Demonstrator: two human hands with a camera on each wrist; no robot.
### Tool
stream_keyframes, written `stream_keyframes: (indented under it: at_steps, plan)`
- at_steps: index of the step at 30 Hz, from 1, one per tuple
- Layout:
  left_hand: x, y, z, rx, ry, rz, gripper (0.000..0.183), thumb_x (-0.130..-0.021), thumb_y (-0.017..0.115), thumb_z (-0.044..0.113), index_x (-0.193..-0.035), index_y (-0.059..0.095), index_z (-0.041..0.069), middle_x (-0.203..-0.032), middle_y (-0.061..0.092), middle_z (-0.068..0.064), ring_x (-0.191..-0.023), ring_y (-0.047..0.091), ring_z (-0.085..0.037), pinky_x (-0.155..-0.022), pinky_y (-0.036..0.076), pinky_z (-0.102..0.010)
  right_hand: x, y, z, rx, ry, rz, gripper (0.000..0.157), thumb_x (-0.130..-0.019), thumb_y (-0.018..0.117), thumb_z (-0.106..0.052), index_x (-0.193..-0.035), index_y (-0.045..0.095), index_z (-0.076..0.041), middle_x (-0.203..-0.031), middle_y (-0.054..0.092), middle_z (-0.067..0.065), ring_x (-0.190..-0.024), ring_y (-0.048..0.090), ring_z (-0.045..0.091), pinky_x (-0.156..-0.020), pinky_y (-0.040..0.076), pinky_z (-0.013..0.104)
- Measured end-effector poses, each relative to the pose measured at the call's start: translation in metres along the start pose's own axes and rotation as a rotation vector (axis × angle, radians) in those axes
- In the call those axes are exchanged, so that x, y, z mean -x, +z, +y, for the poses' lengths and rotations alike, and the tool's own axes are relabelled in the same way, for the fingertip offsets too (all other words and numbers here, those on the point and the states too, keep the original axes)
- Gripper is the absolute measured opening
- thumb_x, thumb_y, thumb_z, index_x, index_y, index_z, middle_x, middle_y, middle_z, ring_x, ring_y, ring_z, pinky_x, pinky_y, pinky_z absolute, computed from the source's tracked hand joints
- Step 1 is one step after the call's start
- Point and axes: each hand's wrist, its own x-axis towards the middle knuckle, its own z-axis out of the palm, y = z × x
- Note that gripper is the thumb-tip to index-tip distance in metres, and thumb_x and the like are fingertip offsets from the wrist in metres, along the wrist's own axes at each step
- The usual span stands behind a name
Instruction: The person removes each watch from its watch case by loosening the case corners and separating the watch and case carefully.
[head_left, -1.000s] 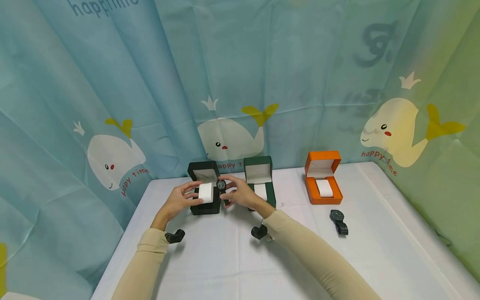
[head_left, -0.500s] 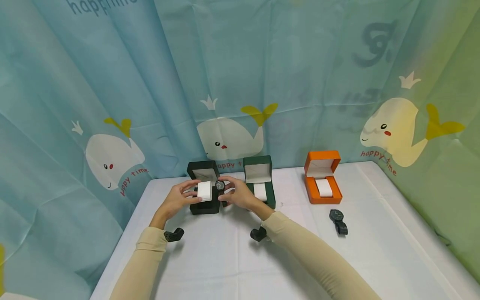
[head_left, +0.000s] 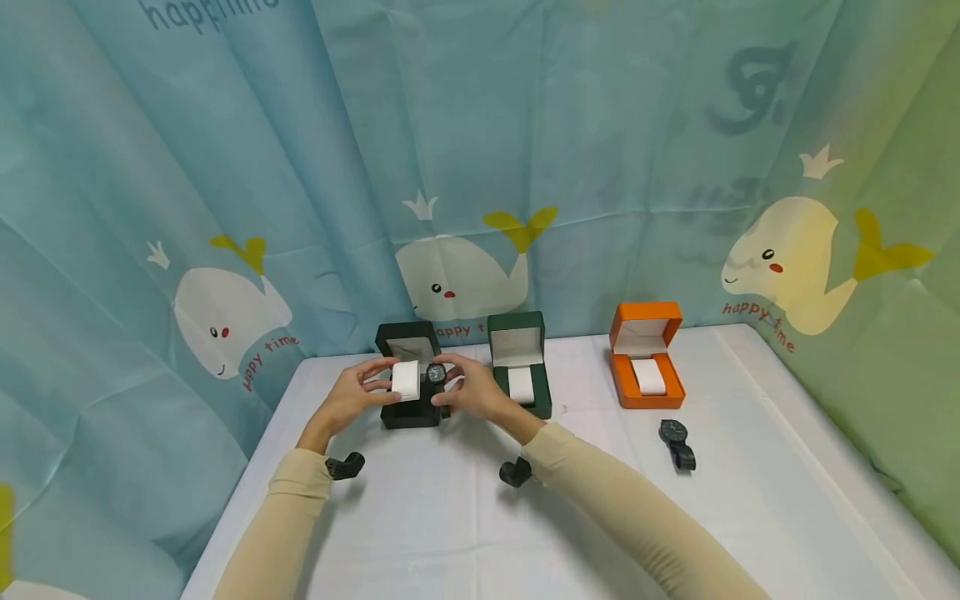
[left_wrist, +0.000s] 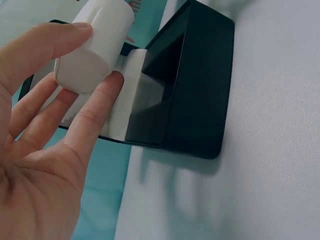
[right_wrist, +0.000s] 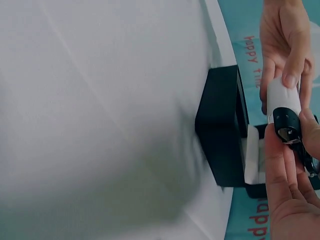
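My left hand (head_left: 347, 402) pinches a white watch cushion (head_left: 406, 381) by its end, over the open black watch box (head_left: 409, 417). The left wrist view shows the thumb on top of the cushion (left_wrist: 95, 47) and fingers (left_wrist: 87, 117) below it. Beside the cushion's right end, a black wristwatch (head_left: 436, 374) is held between the thumb and fingers of my right hand (head_left: 480, 392). In the right wrist view the watch (right_wrist: 287, 125) overlaps the cushion's near end, its strap partly hidden by the right hand.
A green watch box (head_left: 543, 398) stands open just right of the black one, and an orange box (head_left: 647, 401) farther right; each has a white cushion inside. Another black wristwatch (head_left: 676, 434) lies on the white tablecloth (head_left: 585, 467) before the orange box. A printed curtain (head_left: 600, 167) hangs behind.
Both hands have shifted slightly left with the cushion and the wristwatch. The watch now sits a little lower and to the left. The boxes have stayed put.
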Motion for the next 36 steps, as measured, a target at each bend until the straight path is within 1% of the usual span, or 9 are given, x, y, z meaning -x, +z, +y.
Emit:
stream_keyframes:
  at_steps: [5, 6, 8, 9, 12, 14, 23, 31, 36]
  plan:
    - [-0.001, -0.003, 0.0, -0.022, 0.004, -0.008, 0.074, -0.087, 0.081, 0.003, -0.152, 0.046, 0.002, -0.159, 0.04, -0.02, -0.126, 0.058, -0.04, -0.095, 0.056, -0.041, 0.003, 0.009, -0.005, -0.004, -0.003, 0.01, 0.068, -0.083, 0.086, -0.003, -0.144, 0.057, -0.009, -0.106, 0.063, 0.013, -0.066, 0.068, 0.018, -0.071, 0.059, 0.052]
    - [-0.001, -0.004, 0.0, -0.027, 0.008, -0.01, 0.074, -0.087, 0.081, 0.003, -0.152, 0.045, 0.001, -0.159, 0.039, -0.02, -0.127, 0.057, -0.041, -0.094, 0.056, -0.04, 0.004, 0.01, -0.007, 0.004, -0.008, 0.015, 0.068, -0.082, 0.086, -0.003, -0.144, 0.057, -0.009, -0.106, 0.064, 0.013, -0.066, 0.069, 0.019, -0.07, 0.059, 0.052]
    - [-0.002, -0.005, -0.001, -0.03, 0.011, -0.007, 0.074, -0.087, 0.081, 0.002, -0.152, 0.045, 0.001, -0.159, 0.04, -0.019, -0.126, 0.058, -0.041, -0.093, 0.057, -0.039, 0.005, 0.014, -0.009, 0.025, -0.019, 0.024, 0.068, -0.082, 0.086, -0.003, -0.143, 0.057, -0.01, -0.104, 0.066, 0.013, -0.065, 0.07, 0.02, -0.068, 0.06, 0.048]
    - [-0.002, -0.006, -0.001, -0.031, 0.013, -0.008, 0.074, -0.087, 0.081, 0.001, -0.152, 0.045, 0.001, -0.159, 0.04, -0.019, -0.126, 0.058, -0.041, -0.093, 0.057, -0.039, 0.006, 0.016, -0.01, 0.035, -0.024, 0.028, 0.068, -0.082, 0.086, -0.003, -0.143, 0.057, -0.01, -0.103, 0.066, 0.014, -0.064, 0.07, 0.021, -0.066, 0.06, 0.044]
    - [-0.002, -0.007, -0.002, -0.05, 0.024, -0.013, 0.075, -0.087, 0.08, 0.001, -0.152, 0.044, -0.001, -0.159, 0.04, -0.021, -0.126, 0.058, -0.041, -0.093, 0.057, -0.038, 0.009, 0.022, -0.012, 0.059, -0.031, 0.031, 0.068, -0.082, 0.087, -0.005, -0.143, 0.058, -0.01, -0.103, 0.067, 0.013, -0.063, 0.071, 0.019, -0.06, 0.055, 0.03]
    - [-0.002, -0.007, -0.002, -0.053, 0.025, -0.014, 0.075, -0.087, 0.08, 0.001, -0.152, 0.044, -0.001, -0.158, 0.04, -0.022, -0.126, 0.058, -0.041, -0.093, 0.057, -0.038, 0.012, 0.025, -0.014, 0.054, -0.03, 0.028, 0.068, -0.082, 0.087, -0.004, -0.143, 0.057, -0.01, -0.102, 0.066, 0.013, -0.062, 0.07, 0.017, -0.059, 0.053, 0.026]
    - [-0.006, -0.005, -0.004, -0.041, 0.051, -0.03, 0.073, -0.087, 0.08, -0.001, -0.151, 0.045, -0.002, -0.158, 0.04, -0.023, -0.126, 0.058, -0.042, -0.093, 0.057, -0.035, 0.018, 0.042, -0.017, 0.032, -0.012, 0.049, 0.069, -0.078, 0.088, 0.0, -0.14, 0.059, -0.009, -0.096, 0.064, 0.008, -0.06, 0.068, 0.012, -0.058, 0.054, 0.024]
    - [-0.007, -0.004, -0.003, -0.056, 0.047, -0.025, 0.07, -0.088, 0.078, -0.001, -0.151, 0.046, -0.001, -0.159, 0.039, -0.023, -0.126, 0.058, -0.042, -0.096, 0.056, -0.038, 0.025, 0.06, -0.017, 0.018, 0.004, 0.075, 0.067, -0.076, 0.09, -0.001, -0.137, 0.061, -0.008, -0.093, 0.066, 0.012, -0.056, 0.066, 0.014, -0.053, 0.055, 0.026]
    - [-0.007, -0.004, -0.002, -0.049, 0.053, -0.027, 0.072, -0.089, 0.078, -0.002, -0.152, 0.043, -0.004, -0.159, 0.039, -0.023, -0.127, 0.057, -0.044, -0.095, 0.056, -0.036, 0.029, 0.07, -0.012, -0.02, 0.02, 0.091, 0.067, -0.075, 0.09, 0.001, -0.136, 0.062, -0.007, -0.09, 0.062, 0.009, -0.059, 0.069, 0.015, -0.052, 0.056, 0.028]
